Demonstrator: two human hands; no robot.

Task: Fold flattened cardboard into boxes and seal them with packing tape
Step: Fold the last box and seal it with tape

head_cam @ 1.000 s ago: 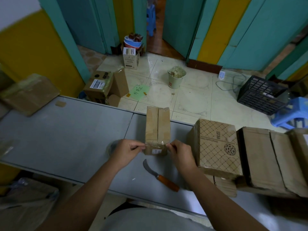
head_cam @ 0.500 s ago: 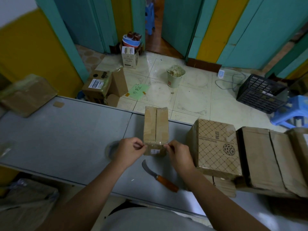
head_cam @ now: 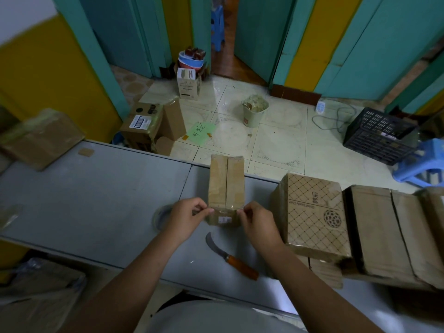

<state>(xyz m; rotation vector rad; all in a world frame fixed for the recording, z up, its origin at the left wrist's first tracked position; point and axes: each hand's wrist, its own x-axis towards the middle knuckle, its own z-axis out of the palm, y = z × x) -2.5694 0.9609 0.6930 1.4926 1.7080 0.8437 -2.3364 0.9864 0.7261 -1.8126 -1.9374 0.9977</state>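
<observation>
Okay, small box (head_cam: 225, 183) sits mid-surface (head_cam: 96, 188), closed, long axis pointing straight away from the person, top seam running along that axis. Left grip (head_cam: 186, 217) and right grip (head_cam: 257, 222) each pinch a near top corner of it, fingers curled. Curved knife (head_cam: 231, 259) lies just in front, apart from it. Tape roll (head_cam: 159, 216) is half hidden behind the left grip. Patterned box (head_cam: 312, 212) stands to the right.
</observation>
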